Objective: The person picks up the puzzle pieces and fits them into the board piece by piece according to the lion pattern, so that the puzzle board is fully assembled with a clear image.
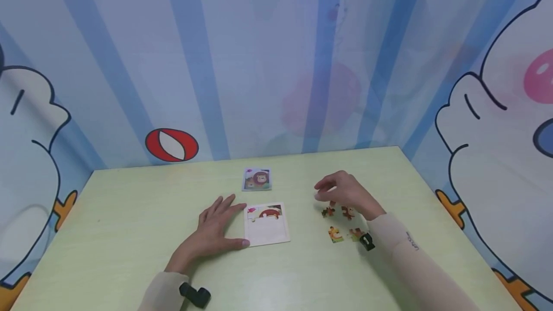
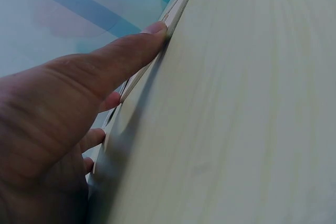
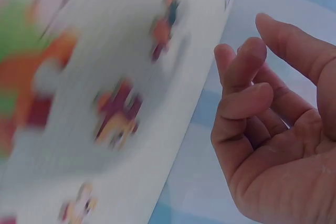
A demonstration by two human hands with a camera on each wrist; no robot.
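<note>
My left hand lies at the left side of a white puzzle board, its thumb and forefinger spread and touching the edge near two corners. In the left wrist view the thumb rests along the board's thin edge. Joined puzzle pieces with a brown picture fill the board's top strip; its lower part is plain white. My right hand hovers over several loose puzzle pieces, fingers loosely bent. In the right wrist view, thumb and fingertips are apart with nothing between them, and a loose piece lies blurred below.
A small square picture card with a lion on it lies behind the board. The pale wooden table ends at a blue striped curtain with cartoon figures at both sides. Each wrist wears a black camera.
</note>
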